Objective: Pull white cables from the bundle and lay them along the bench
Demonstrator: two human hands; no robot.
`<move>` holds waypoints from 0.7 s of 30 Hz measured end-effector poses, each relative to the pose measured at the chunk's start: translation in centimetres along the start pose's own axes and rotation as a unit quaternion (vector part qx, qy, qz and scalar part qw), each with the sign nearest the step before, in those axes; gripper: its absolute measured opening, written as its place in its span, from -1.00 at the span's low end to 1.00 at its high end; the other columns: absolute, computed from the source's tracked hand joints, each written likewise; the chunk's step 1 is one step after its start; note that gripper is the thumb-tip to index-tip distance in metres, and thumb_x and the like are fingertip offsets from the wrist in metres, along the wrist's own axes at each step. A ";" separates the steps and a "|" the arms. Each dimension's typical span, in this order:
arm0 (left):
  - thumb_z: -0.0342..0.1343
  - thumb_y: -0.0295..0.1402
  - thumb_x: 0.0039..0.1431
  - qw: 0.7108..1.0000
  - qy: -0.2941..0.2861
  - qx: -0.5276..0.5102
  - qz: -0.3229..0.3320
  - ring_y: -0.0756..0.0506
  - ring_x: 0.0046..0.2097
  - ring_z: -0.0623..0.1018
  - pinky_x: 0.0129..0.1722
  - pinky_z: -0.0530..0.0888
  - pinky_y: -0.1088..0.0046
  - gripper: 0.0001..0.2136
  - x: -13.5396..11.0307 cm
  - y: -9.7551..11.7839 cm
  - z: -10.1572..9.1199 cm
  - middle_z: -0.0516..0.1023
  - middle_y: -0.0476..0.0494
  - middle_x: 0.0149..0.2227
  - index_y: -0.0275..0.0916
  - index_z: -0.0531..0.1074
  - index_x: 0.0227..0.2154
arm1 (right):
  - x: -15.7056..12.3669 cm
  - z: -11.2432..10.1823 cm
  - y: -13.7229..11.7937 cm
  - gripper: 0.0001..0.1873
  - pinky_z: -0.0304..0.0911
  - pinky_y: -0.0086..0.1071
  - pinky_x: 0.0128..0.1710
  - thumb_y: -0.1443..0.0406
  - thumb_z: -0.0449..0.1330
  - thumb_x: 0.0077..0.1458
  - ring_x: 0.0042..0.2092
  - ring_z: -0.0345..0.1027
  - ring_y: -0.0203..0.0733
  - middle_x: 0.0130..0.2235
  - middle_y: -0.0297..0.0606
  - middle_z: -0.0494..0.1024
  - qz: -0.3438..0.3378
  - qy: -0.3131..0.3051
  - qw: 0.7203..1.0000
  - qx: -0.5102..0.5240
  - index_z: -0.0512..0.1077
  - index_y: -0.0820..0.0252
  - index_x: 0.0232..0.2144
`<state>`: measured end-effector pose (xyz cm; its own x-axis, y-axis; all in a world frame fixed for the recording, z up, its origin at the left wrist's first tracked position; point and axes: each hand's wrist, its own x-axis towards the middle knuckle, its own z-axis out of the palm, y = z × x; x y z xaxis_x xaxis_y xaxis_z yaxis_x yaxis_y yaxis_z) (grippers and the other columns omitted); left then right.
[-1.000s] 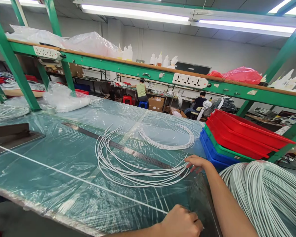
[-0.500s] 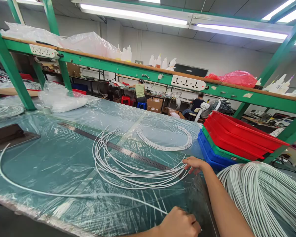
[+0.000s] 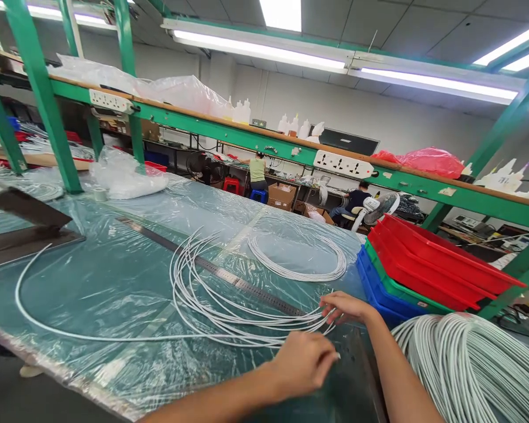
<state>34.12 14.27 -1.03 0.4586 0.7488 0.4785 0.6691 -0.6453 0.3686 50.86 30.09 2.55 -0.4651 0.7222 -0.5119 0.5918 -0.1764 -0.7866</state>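
Observation:
My left hand (image 3: 303, 359) pinches the end of a long white cable (image 3: 70, 332) that curves loosely across the plastic-covered table (image 3: 114, 276). My right hand (image 3: 344, 306) lies with fingers pressed on the ends of a bundle of cut white cables (image 3: 211, 302), which bow out to the left over a steel ruler (image 3: 229, 277). Beyond them lies a small coil of white cable (image 3: 297, 258). A large coil of white cable (image 3: 471, 367) sits at my right elbow.
Stacked red, green and blue bins (image 3: 423, 267) stand at the right. A green frame with a shelf (image 3: 264, 141) and power strips (image 3: 342, 163) spans the table. A dark hinged cutter (image 3: 22, 220) sits at left. Two people work at benches behind.
The long cable, taut a second ago, came free at its far left end and now lies slack and curved. My left hand moved up toward my right hand and the bundle.

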 end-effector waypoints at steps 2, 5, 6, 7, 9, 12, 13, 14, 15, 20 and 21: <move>-0.08 -0.43 0.26 0.996 0.037 -0.022 -0.084 -0.03 -0.35 0.49 -0.39 0.28 0.48 -0.88 1.8 -1.8 -1.5 0.49 0.01 -0.38 -0.20 0.32 -0.20 | -0.4 0.5 -0.6 -0.51 0.31 -0.39 -0.37 -0.09 0.21 0.12 -0.36 0.43 -0.13 -0.38 -0.24 0.49 -0.047 -0.038 0.997 0.039 0.38 0.26 -0.33; -0.14 -0.49 0.22 0.987 0.059 -0.014 -0.151 -0.09 -0.36 0.49 -0.39 0.29 0.44 -0.74 4.1 -4.5 -2.8 0.48 -0.04 -0.38 -0.25 0.17 -0.03 | -1.0 1.2 -1.7 -0.40 0.35 -0.31 -0.25 -0.19 0.28 -0.02 -0.34 0.43 -0.10 -0.41 -0.25 0.47 -0.109 -0.072 0.987 0.097 0.39 0.26 -0.34; -0.16 -0.50 0.22 0.986 0.061 -0.007 -0.156 -0.10 -0.35 0.50 -0.37 0.30 0.43 -0.73 4.7 -5.2 -3.0 0.48 -0.06 -0.37 -0.27 0.14 -0.02 | -1.2 1.4 -2.0 -0.38 0.35 -0.29 -0.23 -0.20 0.29 -0.05 -0.35 0.43 -0.10 -0.42 -0.25 0.47 -0.123 -0.086 0.982 0.112 0.39 0.25 -0.34; -0.16 -0.50 0.22 0.985 0.061 -0.002 -0.160 -0.12 -0.33 0.51 -0.35 0.32 0.42 -0.73 5.1 -5.7 -3.1 0.48 -0.08 -0.35 -0.27 0.13 -0.02 | -1.4 1.6 -2.3 -0.37 0.35 -0.27 -0.21 -0.21 0.30 -0.06 -0.35 0.42 -0.10 -0.42 -0.25 0.47 -0.134 -0.102 0.978 0.123 0.39 0.25 -0.34; -0.14 -0.48 0.20 0.986 0.053 0.008 -0.160 -0.15 -0.31 0.52 -0.32 0.34 0.39 -0.73 5.4 -6.2 -3.1 0.49 -0.10 -0.34 -0.25 0.14 -0.03 | -1.6 1.9 -2.5 -0.38 0.35 -0.26 -0.18 -0.21 0.31 -0.07 -0.34 0.41 -0.11 -0.41 -0.24 0.47 -0.147 -0.126 0.972 0.137 0.39 0.24 -0.35; -0.08 -0.46 0.16 0.988 0.029 0.018 -0.152 -0.18 -0.30 0.53 -0.33 0.37 0.38 -0.70 5.3 -6.2 -3.0 0.50 -0.09 -0.34 -0.22 0.15 -0.03 | -1.7 2.2 -2.5 -0.41 0.34 -0.24 -0.15 -0.19 0.32 -0.09 -0.32 0.41 -0.09 -0.40 -0.24 0.47 -0.148 -0.117 0.973 0.136 0.38 0.21 -0.36; -0.07 -0.44 0.15 0.988 0.023 0.021 -0.149 -0.18 -0.30 0.54 -0.33 0.38 0.38 -0.69 5.1 -6.1 -2.9 0.51 -0.09 -0.34 -0.22 0.15 -0.02 | -1.7 2.3 -2.4 -0.42 0.33 -0.25 -0.15 -0.18 0.32 -0.10 -0.31 0.41 -0.09 -0.41 -0.25 0.46 -0.144 -0.108 0.975 0.130 0.39 0.20 -0.37; -0.07 -0.43 0.15 0.989 0.018 0.023 -0.147 -0.18 -0.29 0.54 -0.33 0.39 0.37 -0.68 5.0 -6.0 -2.9 0.52 -0.09 -0.33 -0.21 0.15 -0.01 | -1.6 2.4 -2.3 -0.43 0.34 -0.26 -0.17 -0.17 0.33 -0.11 -0.33 0.41 -0.09 -0.42 -0.25 0.46 -0.138 -0.098 0.978 0.123 0.39 0.20 -0.39; -0.08 -0.42 0.16 0.989 0.013 0.025 -0.145 -0.18 -0.28 0.54 -0.33 0.39 0.37 -0.67 4.9 -5.9 -2.8 0.53 -0.09 -0.31 -0.21 0.14 0.00 | -1.5 2.5 -2.1 -0.44 0.34 -0.28 -0.19 -0.16 0.34 -0.12 -0.34 0.40 -0.09 -0.44 -0.25 0.45 -0.132 -0.092 0.980 0.116 0.40 0.20 -0.41; -0.07 -0.33 0.18 0.991 -0.015 0.030 -0.129 -0.20 -0.28 0.56 -0.35 0.42 0.37 -0.64 4.7 -5.0 -2.6 0.55 -0.11 -0.27 -0.19 0.13 0.04 | -1.0 2.9 -1.0 -0.50 0.32 -0.36 -0.33 -0.10 0.38 -0.15 -0.42 0.35 -0.16 -0.47 -0.28 0.42 -0.132 -0.096 0.981 0.101 0.43 0.19 -0.46; -0.07 -0.31 0.18 0.991 -0.022 0.034 -0.126 -0.21 -0.29 0.57 -0.36 0.43 0.35 -0.63 4.7 -4.7 -2.7 0.55 -0.13 -0.28 -0.20 0.12 0.06 | -1.0 2.8 -0.8 -0.51 0.33 -0.36 -0.33 -0.09 0.40 -0.19 -0.42 0.35 -0.16 -0.48 -0.29 0.41 -0.132 -0.087 0.982 0.107 0.43 0.19 -0.47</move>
<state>31.55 20.43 1.58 0.2954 0.8920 0.3421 0.8028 -0.4259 0.4173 48.97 27.64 2.74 -0.6994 0.6403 -0.3175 0.2930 -0.1483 -0.9445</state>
